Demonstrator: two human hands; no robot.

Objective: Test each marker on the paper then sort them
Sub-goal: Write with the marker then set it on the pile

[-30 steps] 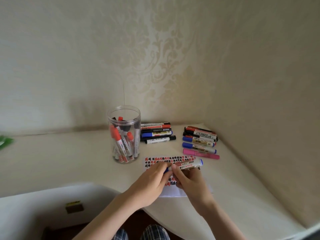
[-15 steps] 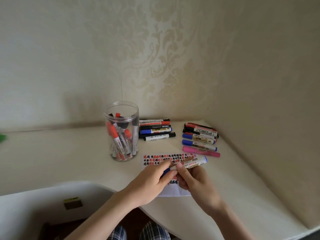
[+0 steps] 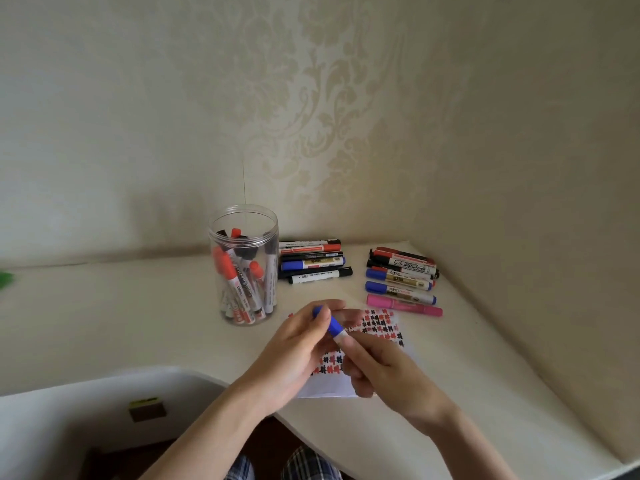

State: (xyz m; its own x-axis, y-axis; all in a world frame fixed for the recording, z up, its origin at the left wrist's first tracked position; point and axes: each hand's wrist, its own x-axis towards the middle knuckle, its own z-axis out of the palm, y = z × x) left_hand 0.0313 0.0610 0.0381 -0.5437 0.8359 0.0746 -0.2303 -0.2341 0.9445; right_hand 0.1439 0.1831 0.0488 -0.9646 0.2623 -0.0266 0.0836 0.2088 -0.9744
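1. Gripping a blue marker (image 3: 333,325) over the paper (image 3: 381,327), both hands meet: left hand (image 3: 298,351) pinches its cap, right hand (image 3: 377,365) holds the barrel
2. Jar (image 3: 244,268) stands far left

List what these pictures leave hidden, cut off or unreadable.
All in the head view:
- Blue marker: barrel hidden inside the right hand; the left hand covers part of the cap.
- Paper: middle and left part covered by both hands; marks too small to read.
- Marker labels in the right pile and back pile: too small.
- Jar: overlapping markers, count unclear.
- Green object: cut off by the left edge.
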